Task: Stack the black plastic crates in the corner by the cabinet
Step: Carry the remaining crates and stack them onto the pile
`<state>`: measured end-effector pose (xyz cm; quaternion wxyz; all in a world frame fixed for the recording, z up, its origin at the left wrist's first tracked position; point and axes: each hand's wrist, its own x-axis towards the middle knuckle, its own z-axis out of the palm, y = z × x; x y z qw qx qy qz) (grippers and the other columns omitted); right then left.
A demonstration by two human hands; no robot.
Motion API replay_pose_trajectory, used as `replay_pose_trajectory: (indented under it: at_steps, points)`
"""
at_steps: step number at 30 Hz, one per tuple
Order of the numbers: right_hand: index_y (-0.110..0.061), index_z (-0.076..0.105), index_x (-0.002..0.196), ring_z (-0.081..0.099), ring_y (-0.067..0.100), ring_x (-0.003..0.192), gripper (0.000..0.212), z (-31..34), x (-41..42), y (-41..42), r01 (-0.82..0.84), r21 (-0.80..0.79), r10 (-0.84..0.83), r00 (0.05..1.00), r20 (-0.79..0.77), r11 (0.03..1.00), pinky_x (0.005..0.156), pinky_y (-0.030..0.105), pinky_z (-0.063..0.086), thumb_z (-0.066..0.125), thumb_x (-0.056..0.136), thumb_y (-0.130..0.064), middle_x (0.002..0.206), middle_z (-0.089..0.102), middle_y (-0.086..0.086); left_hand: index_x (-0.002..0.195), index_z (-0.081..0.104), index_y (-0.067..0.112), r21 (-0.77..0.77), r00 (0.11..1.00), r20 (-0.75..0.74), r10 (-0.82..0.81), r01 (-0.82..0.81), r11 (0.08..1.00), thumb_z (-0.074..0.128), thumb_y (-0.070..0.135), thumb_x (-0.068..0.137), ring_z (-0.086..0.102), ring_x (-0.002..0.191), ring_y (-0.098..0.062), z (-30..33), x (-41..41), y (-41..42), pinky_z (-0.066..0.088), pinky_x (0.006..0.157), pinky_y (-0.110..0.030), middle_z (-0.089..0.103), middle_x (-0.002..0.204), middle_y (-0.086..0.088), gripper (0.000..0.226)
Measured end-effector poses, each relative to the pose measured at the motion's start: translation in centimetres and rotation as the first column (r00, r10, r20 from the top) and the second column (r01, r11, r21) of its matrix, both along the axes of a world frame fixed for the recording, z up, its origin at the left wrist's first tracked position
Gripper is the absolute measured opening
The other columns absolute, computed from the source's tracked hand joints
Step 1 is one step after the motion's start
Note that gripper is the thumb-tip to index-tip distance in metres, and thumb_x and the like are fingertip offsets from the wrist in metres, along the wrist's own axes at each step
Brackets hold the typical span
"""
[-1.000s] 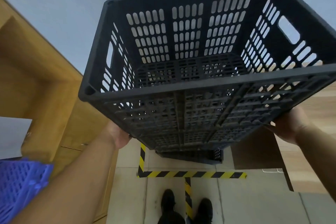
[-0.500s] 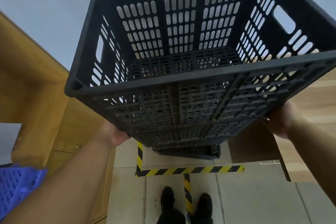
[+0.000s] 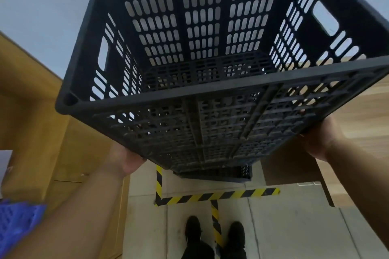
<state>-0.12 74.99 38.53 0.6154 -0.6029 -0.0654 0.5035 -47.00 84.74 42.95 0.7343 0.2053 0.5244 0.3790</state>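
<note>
A person lifts a black plastic crate [image 3: 221, 69] high with both hands, its open top tilted toward the camera. Below it, at 6 o'clock, part of another black crate [image 3: 227, 173] sits on the floor inside the striped floor tape [image 3: 216, 195], the wooden cabinet [image 3: 42, 132] at 9 o'clock. The stacking looks unfinished: the raised crate is not yet set down. The left hand [image 3: 124, 160] and right hand [image 3: 322, 139], well apart, clamp opposite bottom edges.
</note>
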Motion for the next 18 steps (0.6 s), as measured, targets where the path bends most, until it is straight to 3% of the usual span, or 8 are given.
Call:
replay_pose_trajectory:
  at_steps: [1, 3, 5, 9, 11, 13, 16, 18]
  points:
    - [-0.008, 0.050, 0.148, 0.043, 0.043, 0.141, 0.043, 0.2, -0.2, -0.2, 0.006, -0.015, -0.006, 1.000, 0.018, 1.000, 0.111, 0.047, 0.045, 0.040, 0.108, -0.022, 0.149, 0.051, 0.025, 0.118, 0.082, 0.017, 0.004, 1.000, 0.004, -0.007, 0.007, 1.000, 0.066, 0.047, 0.087, 0.076, 0.113, -0.037, -0.1, 0.0, -0.1, 0.065, 0.086, -0.048, 0.072, 0.136, -0.019, 0.046]
    - [-0.007, 0.051, 0.146, 0.048, 0.043, 0.138, 0.042, 0.7, -0.6, -0.4, 0.024, -0.034, -0.021, 0.997, 0.073, 0.999, 0.114, 0.052, 0.041, 0.039, 0.109, -0.023, 0.144, 0.055, 0.025, 0.143, 0.066, 0.013, -0.002, 0.999, 0.044, -0.024, 0.024, 1.000, 0.090, 0.050, 0.067, 0.069, 0.126, -0.041, -0.6, -0.7, 0.1, 0.063, 0.094, -0.053, 0.067, 0.145, -0.019, 0.087]
    - [-0.008, 0.055, 0.141, 0.056, 0.038, 0.133, 0.039, 1.2, -1.2, -0.7, 0.033, -0.052, -0.028, 0.996, 0.081, 0.998, 0.108, 0.048, 0.048, 0.038, 0.109, -0.021, 0.134, 0.065, 0.019, 0.151, 0.058, 0.013, 0.003, 0.998, 0.035, -0.048, 0.048, 0.999, 0.102, 0.052, 0.050, 0.063, 0.134, -0.043, -0.9, -1.1, 0.2, 0.058, 0.103, -0.055, 0.063, 0.149, -0.020, 0.116]
    - [-0.007, 0.062, 0.129, 0.065, 0.030, 0.123, 0.032, 0.4, -1.4, -1.8, 0.008, -0.070, 0.003, 0.989, 0.148, 0.998, 0.077, 0.032, 0.061, 0.037, 0.111, -0.016, 0.117, 0.073, 0.013, 0.123, 0.078, 0.017, 0.020, 0.993, 0.074, -0.092, 0.091, 0.996, 0.098, 0.049, 0.056, 0.075, 0.115, -0.035, -1.3, -1.0, 0.0, 0.063, 0.092, -0.049, 0.061, 0.149, -0.020, 0.077]
    - [-0.009, 0.062, 0.132, 0.069, 0.029, 0.117, 0.032, 0.0, -1.6, -2.5, 0.041, -0.057, -0.033, 0.990, 0.134, 0.998, 0.081, 0.036, 0.061, 0.040, 0.110, -0.014, 0.121, 0.073, 0.012, 0.122, 0.078, 0.017, 0.021, 0.992, 0.088, -0.094, 0.092, 0.996, 0.088, 0.047, 0.070, 0.071, 0.124, -0.037, -1.4, -1.2, 0.5, 0.060, 0.098, -0.053, 0.055, 0.154, -0.022, 0.060]
    - [-0.016, 0.069, 0.119, 0.068, 0.030, 0.119, 0.030, 0.4, -2.1, -3.0, 0.058, -0.059, -0.051, 0.991, 0.123, 0.997, 0.092, 0.044, 0.056, 0.041, 0.109, -0.015, 0.119, 0.074, 0.010, 0.120, 0.080, 0.018, -0.006, 0.995, 0.073, -0.074, 0.075, 0.997, 0.083, 0.046, 0.073, 0.063, 0.134, -0.041, -1.1, -1.1, 1.2, 0.054, 0.105, -0.058, 0.060, 0.151, -0.022, 0.055]
    - [-0.021, 0.073, 0.107, 0.067, 0.033, 0.119, 0.032, 0.8, -2.7, -3.2, 0.056, -0.022, -0.054, 0.996, 0.076, 0.998, 0.102, 0.050, 0.051, 0.041, 0.109, -0.022, 0.117, 0.075, 0.011, 0.128, 0.079, 0.017, -0.047, 0.994, 0.079, -0.072, 0.075, 0.996, 0.099, 0.046, 0.052, 0.060, 0.138, -0.042, -0.8, -0.8, 2.0, 0.043, 0.119, -0.059, 0.066, 0.146, -0.019, 0.084]
    - [-0.015, 0.072, 0.115, 0.065, 0.036, 0.121, 0.033, 0.8, -2.8, -3.3, 0.085, -0.026, -0.083, 0.995, 0.063, 0.996, 0.108, 0.054, 0.047, 0.042, 0.107, -0.026, 0.121, 0.074, 0.015, 0.111, 0.086, 0.017, -0.025, 0.997, 0.058, -0.049, 0.050, 0.998, 0.107, 0.044, 0.022, 0.063, 0.132, -0.041, -0.7, -0.6, 2.0, 0.042, 0.119, -0.059, 0.071, 0.138, -0.019, 0.095]
